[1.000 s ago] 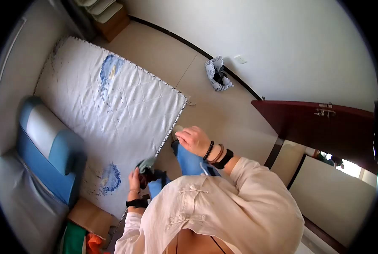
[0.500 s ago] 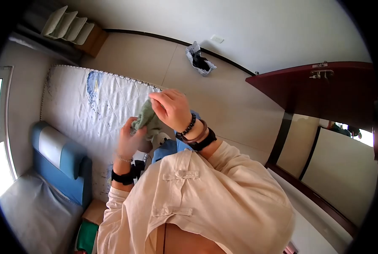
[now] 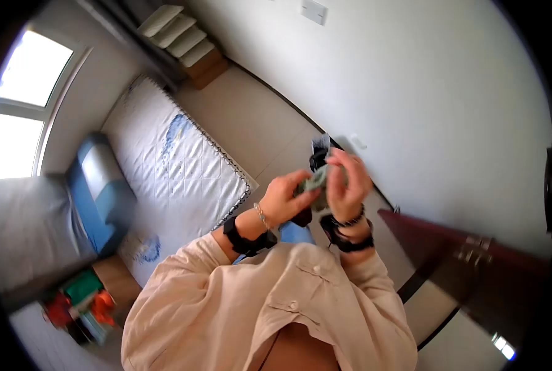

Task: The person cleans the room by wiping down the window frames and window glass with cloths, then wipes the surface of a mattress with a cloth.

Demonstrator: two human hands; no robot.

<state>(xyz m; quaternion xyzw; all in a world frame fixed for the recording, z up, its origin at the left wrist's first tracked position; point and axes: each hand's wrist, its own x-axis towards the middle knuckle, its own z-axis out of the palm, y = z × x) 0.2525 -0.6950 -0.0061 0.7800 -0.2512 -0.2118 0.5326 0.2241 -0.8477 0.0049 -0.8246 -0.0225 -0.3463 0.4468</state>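
Observation:
A crumpled green cloth (image 3: 316,180) is bunched up between my two hands, in front of my body; its exact kind I cannot make out. My left hand (image 3: 282,196) grips its left side, thumb and fingers closed on it. On the other side my right hand (image 3: 349,180) pinches the cloth, its fingers bent and slightly blurred. Just beyond the hands a patterned bag (image 3: 320,144) with dark contents stands on the floor by the wall, partly covered by the right hand.
Left lies a white quilted mat (image 3: 189,167) with blue prints. Beyond it stand a blue-grey seat (image 3: 96,195) and a tiered rack (image 3: 180,37). A dark red cabinet door (image 3: 449,260) juts in on the right. Lower left, a box holds green and orange items (image 3: 102,307).
My view has turned, and both hands with the green cloth have moved right, away from the quilted mat and close to the bag. The left hand now sits nearer the right one.

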